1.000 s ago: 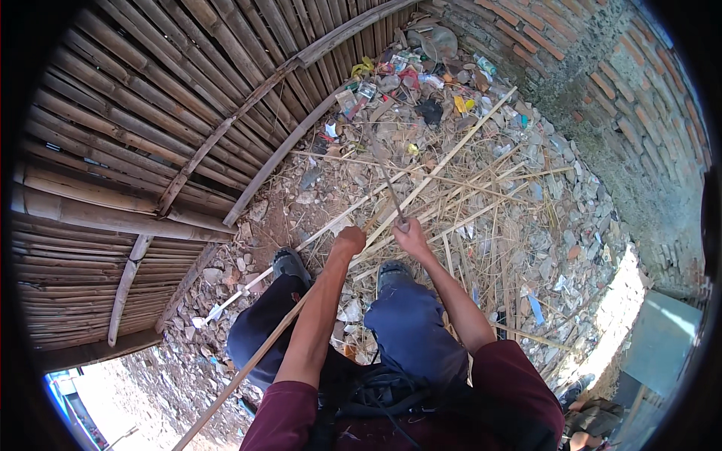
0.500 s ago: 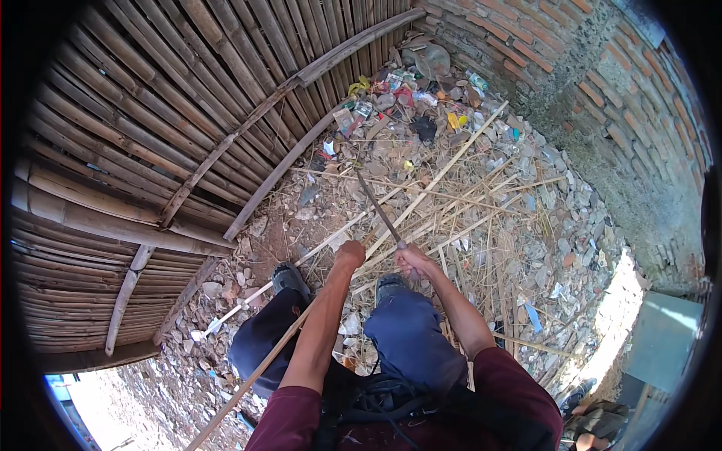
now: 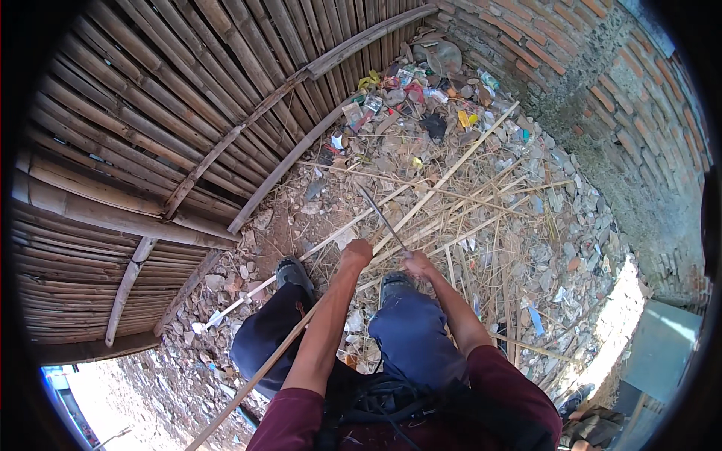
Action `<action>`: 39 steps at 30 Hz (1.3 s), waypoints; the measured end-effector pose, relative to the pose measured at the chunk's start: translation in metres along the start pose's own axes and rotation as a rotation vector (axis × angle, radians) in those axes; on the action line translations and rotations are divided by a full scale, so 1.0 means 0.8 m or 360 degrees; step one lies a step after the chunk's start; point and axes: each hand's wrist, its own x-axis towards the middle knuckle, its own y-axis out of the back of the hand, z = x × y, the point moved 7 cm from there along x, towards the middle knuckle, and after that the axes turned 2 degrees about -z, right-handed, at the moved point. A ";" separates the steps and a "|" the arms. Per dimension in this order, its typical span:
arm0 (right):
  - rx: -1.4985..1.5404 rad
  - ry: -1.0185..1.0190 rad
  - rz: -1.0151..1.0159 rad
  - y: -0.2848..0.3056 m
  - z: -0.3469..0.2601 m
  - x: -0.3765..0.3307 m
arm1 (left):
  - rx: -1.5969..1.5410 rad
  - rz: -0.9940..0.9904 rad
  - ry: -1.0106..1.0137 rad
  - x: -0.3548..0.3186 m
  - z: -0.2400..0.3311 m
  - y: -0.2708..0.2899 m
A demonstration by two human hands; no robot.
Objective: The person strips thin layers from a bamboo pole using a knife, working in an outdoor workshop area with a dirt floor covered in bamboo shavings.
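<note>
My left hand (image 3: 357, 254) is closed around a long bamboo strip (image 3: 263, 366), which slants back under my left forearm to the lower left edge of the view. My right hand (image 3: 420, 265) grips the handle of a machete (image 3: 382, 218). Its narrow dark blade points forward and a little to the left, above the littered ground. The two hands are a short way apart, over the gap between my boots. The far end of the strip near my left fist is hard to make out against the other strips.
Several loose bamboo strips (image 3: 451, 180) lie crossed over rubble and dry straw ahead of me. A bamboo wall (image 3: 188, 113) rises on the left, a brick wall (image 3: 617, 113) on the right. Rubbish fills the far corner. Part of another person (image 3: 594, 428) shows at the lower right.
The machete's tip has dropped slightly nearer, and its blade now appears thinner and turned. My hands have shifted slightly right, with the whole view. Both grips stay the same.
</note>
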 end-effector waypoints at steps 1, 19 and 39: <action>-0.0057 -0.0147 -0.0043 -0.002 0.026 0.006 | -0.0123 -0.0050 0.0057 -0.005 0.017 0.012; 0.0329 -0.0051 -0.0134 0.045 -0.011 -0.013 | -0.0156 0.0078 0.0206 -0.009 0.022 0.023; -0.0691 0.0065 0.0727 0.047 0.036 0.026 | -0.0266 -0.0078 0.0169 -0.009 0.025 0.013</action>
